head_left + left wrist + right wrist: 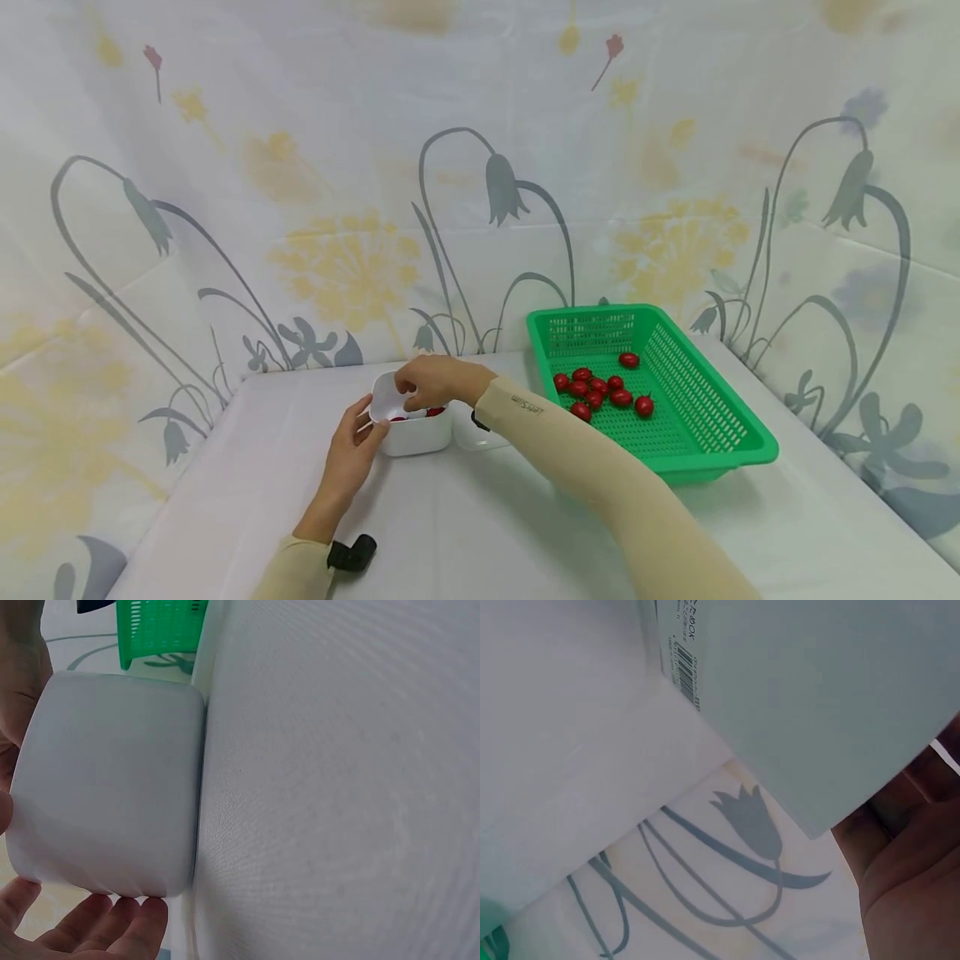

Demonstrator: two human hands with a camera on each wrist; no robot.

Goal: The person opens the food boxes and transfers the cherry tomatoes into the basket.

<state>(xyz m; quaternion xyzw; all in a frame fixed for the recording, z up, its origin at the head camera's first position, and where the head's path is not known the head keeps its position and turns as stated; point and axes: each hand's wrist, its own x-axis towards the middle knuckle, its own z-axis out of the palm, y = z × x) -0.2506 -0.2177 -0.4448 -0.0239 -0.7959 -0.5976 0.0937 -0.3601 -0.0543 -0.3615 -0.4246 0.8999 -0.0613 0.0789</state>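
Note:
A white plastic box [416, 436] stands on the table with some red tomatoes [435, 412] inside. My left hand [358, 442] grips its left end, thumb at the front and fingers round the side. In the left wrist view the fingertips [139, 919] press against the box's smooth wall [112, 780]. Over the box's opening, my right hand [438, 379] points downward with bent fingers; I cannot tell whether it holds anything. The right wrist view has a box wall with a barcode label [684, 671], and the right palm [915, 877] behind it hides the fingertips.
A green slotted basket [720, 408] stands at the right, with several small red tomatoes [597, 386] in it. Between box and basket lies a pale lid [480, 440], partly under the right forearm. A flower-printed cloth [337, 167] hangs behind the white table [450, 533].

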